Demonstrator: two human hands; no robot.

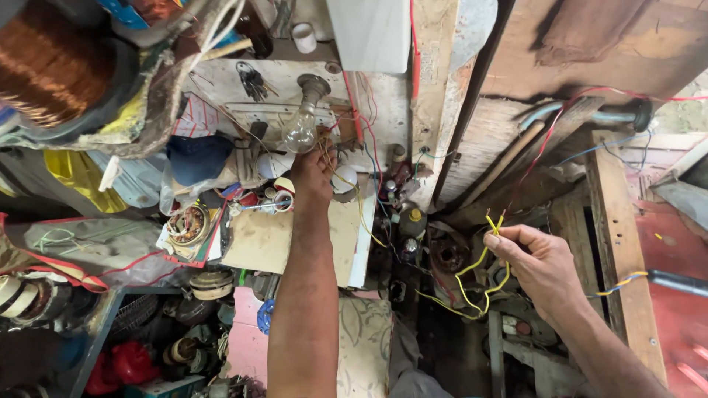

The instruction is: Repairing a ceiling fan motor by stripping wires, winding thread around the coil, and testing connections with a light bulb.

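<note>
The left hand (313,173) reaches far up the cluttered bench, fingers closed around thin yellowish wires (345,184) just below a clear light bulb (301,131) in its socket. The right hand (542,265), nearer and to the right, pinches the ends of yellow wires (479,276) between thumb and fingertips; they loop down toward a rusty motor (448,254). At far left sits a copper wire coil (44,66). A near-left blue crate (110,332) holds motor parts.
</note>
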